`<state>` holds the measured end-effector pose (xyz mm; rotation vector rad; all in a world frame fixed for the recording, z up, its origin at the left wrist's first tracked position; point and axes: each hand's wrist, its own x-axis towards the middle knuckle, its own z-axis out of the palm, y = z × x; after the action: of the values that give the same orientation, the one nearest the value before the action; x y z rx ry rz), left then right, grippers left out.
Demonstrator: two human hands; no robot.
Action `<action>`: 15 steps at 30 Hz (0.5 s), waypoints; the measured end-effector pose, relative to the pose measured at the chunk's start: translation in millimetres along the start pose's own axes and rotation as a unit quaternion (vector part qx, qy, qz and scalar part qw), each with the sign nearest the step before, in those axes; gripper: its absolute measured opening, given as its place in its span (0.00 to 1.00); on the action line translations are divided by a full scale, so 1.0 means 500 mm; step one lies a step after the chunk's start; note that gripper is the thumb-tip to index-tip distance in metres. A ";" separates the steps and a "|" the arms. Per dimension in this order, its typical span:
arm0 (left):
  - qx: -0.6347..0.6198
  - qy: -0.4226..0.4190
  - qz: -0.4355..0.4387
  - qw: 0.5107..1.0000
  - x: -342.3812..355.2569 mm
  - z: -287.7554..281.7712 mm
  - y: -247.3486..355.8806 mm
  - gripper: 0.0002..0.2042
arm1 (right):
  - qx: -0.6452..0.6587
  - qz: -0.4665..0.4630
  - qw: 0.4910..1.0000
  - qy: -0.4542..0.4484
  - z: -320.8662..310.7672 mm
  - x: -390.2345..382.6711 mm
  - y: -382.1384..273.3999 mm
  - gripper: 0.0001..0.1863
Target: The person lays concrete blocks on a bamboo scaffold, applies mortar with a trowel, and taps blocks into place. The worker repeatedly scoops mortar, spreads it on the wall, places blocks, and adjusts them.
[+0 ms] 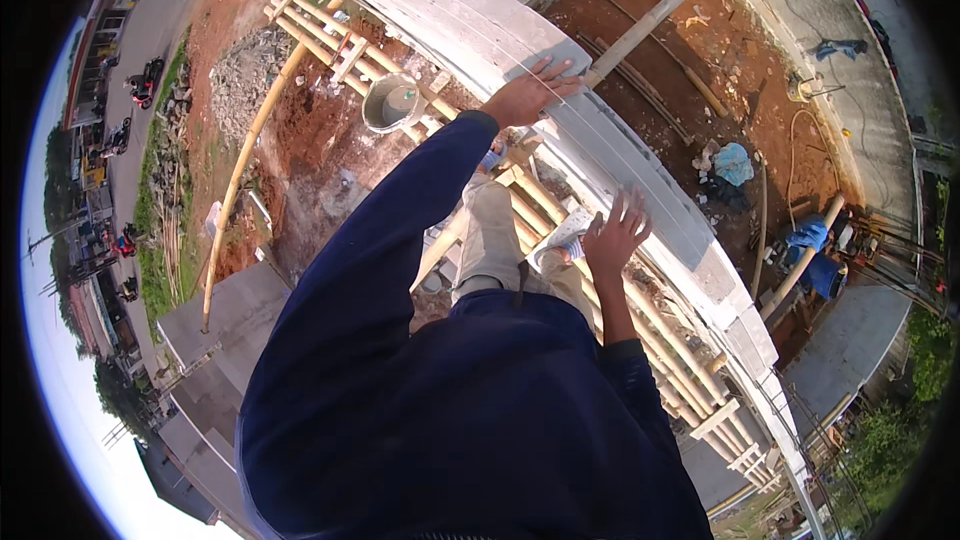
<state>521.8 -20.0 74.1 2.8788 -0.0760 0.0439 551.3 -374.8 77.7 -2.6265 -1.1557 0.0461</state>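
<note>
A long wall of pale grey blocks point(660, 202) curves across the view in front of me, with a thin string stretched along it. My left hand point(532, 93) lies on top of the wall, fingers spread over the end of a grey block point(560, 56). Lower down, my right hand point(616, 238) is raised beside the wall's near face with its fingers apart and nothing in them. Whether its fingertips touch the blocks I cannot tell. Both my feet are on the bamboo scaffold point(535, 210), partly hidden by my trousers.
A bucket point(392, 103) with grey contents sits on the scaffold at left. Beyond the wall, a bamboo pole point(645, 32) leans over red soil, near a light blue bundle point(733, 164). A blue container point(824, 275) stands farther right. Motorcycles point(145, 82) are on the road far left.
</note>
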 end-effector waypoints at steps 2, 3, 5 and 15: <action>0.029 0.003 -0.001 1.000 -0.005 0.017 -0.011 0.42 | -0.018 0.065 0.997 0.028 -0.006 0.066 -0.035 0.43; 0.012 0.012 -0.003 1.000 -0.003 0.021 -0.013 0.42 | -0.023 0.049 0.998 0.032 -0.007 0.106 -0.047 0.44; 0.008 0.030 -0.006 1.000 0.001 0.026 -0.030 0.42 | -0.035 0.016 0.998 0.050 0.010 0.198 -0.063 0.46; -0.073 0.239 0.009 0.968 -0.112 0.043 0.033 0.23 | 0.027 -0.012 0.998 -0.064 0.001 0.278 -0.077 0.42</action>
<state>465.3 -38.7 55.5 2.6383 -0.0121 0.6980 618.1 -248.5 98.2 -2.5945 -1.2094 0.2401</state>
